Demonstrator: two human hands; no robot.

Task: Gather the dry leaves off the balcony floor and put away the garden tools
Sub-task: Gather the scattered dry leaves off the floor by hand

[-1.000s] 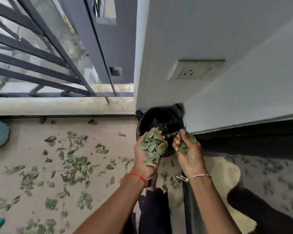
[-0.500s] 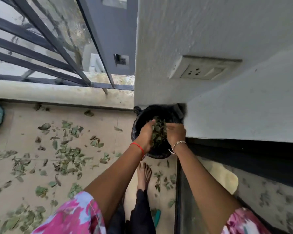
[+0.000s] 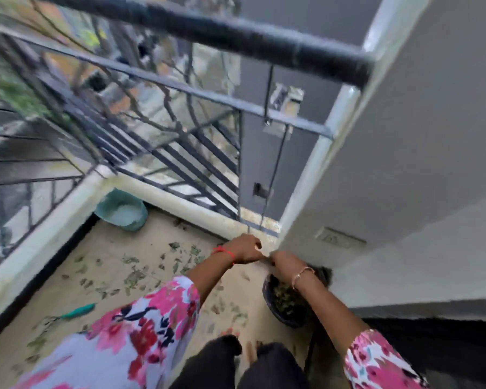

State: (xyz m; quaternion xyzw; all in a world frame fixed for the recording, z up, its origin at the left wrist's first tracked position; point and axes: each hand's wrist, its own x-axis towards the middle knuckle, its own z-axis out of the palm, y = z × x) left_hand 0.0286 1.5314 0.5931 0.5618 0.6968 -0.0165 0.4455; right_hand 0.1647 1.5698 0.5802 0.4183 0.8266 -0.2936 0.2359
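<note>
My left hand [image 3: 244,248] and my right hand [image 3: 285,262] meet fingertip to fingertip just above a black bin [image 3: 267,297] that stands against the wall. Both have curled fingers and I see no leaves in them, though the picture is blurred. The bin holds a heap of green-brown leaves [image 3: 286,300]. Many dry leaves [image 3: 135,276] still lie scattered over the beige balcony floor to the left. A garden tool with a teal handle [image 3: 77,313] lies on the floor at the lower left, among leaves.
A teal bucket [image 3: 121,210] sits in the far corner under the dark metal railing [image 3: 197,32]. A white wall with a socket plate [image 3: 340,238] is on the right. My legs and feet are below, beside a dark door threshold [image 3: 432,332].
I have let go of the leaves into the bin and lifted both hands out of it. The view has risen and pulled back, so the railing and bucket now show.
</note>
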